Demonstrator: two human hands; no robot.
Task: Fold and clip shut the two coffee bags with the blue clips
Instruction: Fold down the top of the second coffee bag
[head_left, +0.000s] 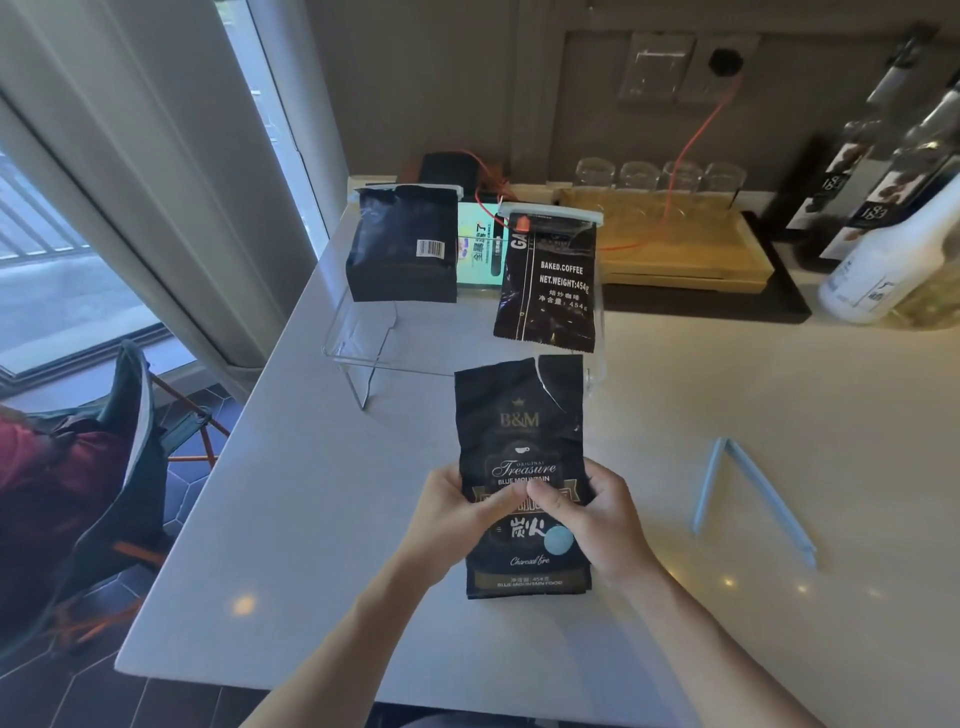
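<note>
Pale countertop (291, 467): upright black foil coffee bag (522, 431), both hands (452, 512) (592, 514) grasping its middle; open blue plastic clip (748, 493) right of bag, probably nearer right hand.

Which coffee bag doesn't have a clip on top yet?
The B&M bag held by both hands, nearest the person. Its torn top stands open. The two bags behind, the barcode bag and the Baked Coffee bag, each have a clip across the top.

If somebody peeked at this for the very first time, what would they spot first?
Probably the black coffee bag standing near the table's front edge, held by the left hand and right hand, its top torn open. Next, the open blue clip lying to its right, and two clipped bags farther back.
</note>
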